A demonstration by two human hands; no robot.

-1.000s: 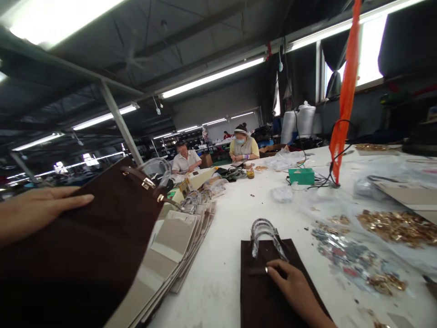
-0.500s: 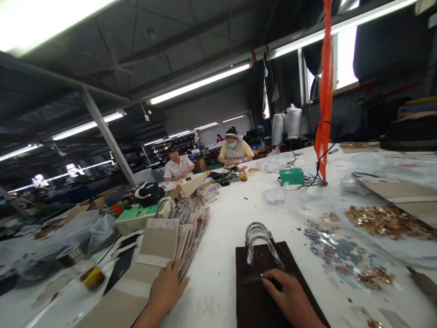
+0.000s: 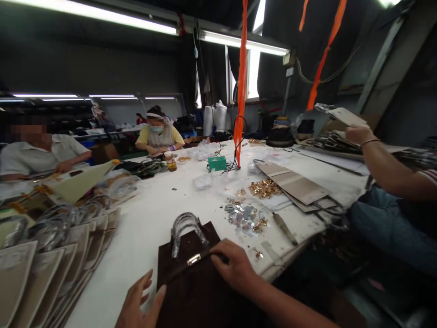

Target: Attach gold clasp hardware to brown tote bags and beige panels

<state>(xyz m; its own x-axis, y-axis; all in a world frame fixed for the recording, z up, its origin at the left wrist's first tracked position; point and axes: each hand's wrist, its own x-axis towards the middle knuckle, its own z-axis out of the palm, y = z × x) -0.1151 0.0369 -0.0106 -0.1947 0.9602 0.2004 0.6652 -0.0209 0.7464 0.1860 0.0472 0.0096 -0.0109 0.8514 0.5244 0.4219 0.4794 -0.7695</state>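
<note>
A dark brown handbag panel (image 3: 191,296) lies in front of me on the white table, its looped handle (image 3: 186,223) wrapped in clear plastic. Across it runs a narrow dark strap (image 3: 177,272) with a shiny gold clasp (image 3: 194,259). My right hand (image 3: 235,266) pinches the strap's right end between thumb and fingers, resting over the bag. At the bag's left edge is my left hand (image 3: 139,300), fingers and thumb spread, holding nothing. Whether its thumb touches the bag, I cannot tell.
Beige bag panels (image 3: 51,269) with wrapped handles stand stacked at left. Silver pieces (image 3: 244,216), gold fittings (image 3: 266,187) and a grey-green tool (image 3: 284,228) lie to the right. A co-worker's arm (image 3: 392,159) lifts a panel at right; two other people sit across the table.
My view has swung right. My left hand has left the beige panels and come beside the brown bag. The gold clasp now shows on the strap, with my right hand at its end.
</note>
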